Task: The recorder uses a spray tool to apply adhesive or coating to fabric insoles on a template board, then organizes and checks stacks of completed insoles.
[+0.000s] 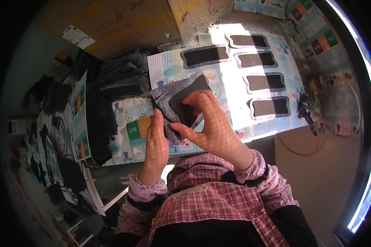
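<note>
A grey fabric piece (164, 94) with a wavy edge and a darker panel (178, 100) on it is held up, tilted, over the near part of the table. My left hand (156, 140) supports its left lower edge, fingers straight and close together. Across the panel bends my right hand (212, 123), its thumb at the piece's lower edge and its curled fingertips on the dark panel. Part of the panel is hidden behind these fingers. Beyond lies a similar finished-looking piece (205, 56), grey-rimmed with a dark middle.
Several more grey-rimmed pieces (266, 82) lie in a column on the sunlit right side of the patterned table (251, 127). Dark fabric stacks (125, 74) stand at the left, before a large cardboard box (123, 31). A black-handled tool (305, 109) with an orange hose is at the right edge.
</note>
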Tool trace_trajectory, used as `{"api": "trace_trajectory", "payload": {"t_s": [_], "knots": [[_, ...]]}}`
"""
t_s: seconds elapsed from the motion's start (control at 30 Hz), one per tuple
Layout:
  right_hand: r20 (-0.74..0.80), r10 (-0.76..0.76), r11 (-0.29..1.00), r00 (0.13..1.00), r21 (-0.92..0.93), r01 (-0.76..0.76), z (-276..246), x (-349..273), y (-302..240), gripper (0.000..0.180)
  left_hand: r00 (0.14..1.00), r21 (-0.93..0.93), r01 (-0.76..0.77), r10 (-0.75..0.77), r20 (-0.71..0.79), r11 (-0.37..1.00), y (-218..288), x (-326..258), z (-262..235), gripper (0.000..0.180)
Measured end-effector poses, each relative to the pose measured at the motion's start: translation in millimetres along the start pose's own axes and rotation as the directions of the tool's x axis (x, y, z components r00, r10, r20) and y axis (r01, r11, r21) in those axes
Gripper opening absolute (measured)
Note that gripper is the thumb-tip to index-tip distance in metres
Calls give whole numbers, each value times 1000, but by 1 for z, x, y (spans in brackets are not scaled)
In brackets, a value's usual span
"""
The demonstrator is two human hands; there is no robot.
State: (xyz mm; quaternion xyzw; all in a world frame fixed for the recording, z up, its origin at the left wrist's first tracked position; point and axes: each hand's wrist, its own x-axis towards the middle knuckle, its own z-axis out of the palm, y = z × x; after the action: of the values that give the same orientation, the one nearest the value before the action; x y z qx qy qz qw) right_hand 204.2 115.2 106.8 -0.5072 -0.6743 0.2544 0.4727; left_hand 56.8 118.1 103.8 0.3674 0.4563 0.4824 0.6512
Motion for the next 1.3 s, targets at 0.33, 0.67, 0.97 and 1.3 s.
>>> {"api": "trace_trajectory", "payload": {"t_s": [0.33,0.67,0.97,1.3], "knots": [[127,45,996,991,76,-55,-5,6,6,31,976,25,142,-136,-169,990,4,-5,0,37],[33,18,998,999,67,-20,10,-4,19,23,996,21,85,-85,-8,996,-13,6,-20,30],[102,481,659,870,612,-437,25,-15,52,6,974,-292,150,-192,-122,945,-25,20,-28,24],[-573,549,835,608,353,-422,-154,4,99,7,922,-93,-136,91,-377,986,30,29,-157,29]]}}
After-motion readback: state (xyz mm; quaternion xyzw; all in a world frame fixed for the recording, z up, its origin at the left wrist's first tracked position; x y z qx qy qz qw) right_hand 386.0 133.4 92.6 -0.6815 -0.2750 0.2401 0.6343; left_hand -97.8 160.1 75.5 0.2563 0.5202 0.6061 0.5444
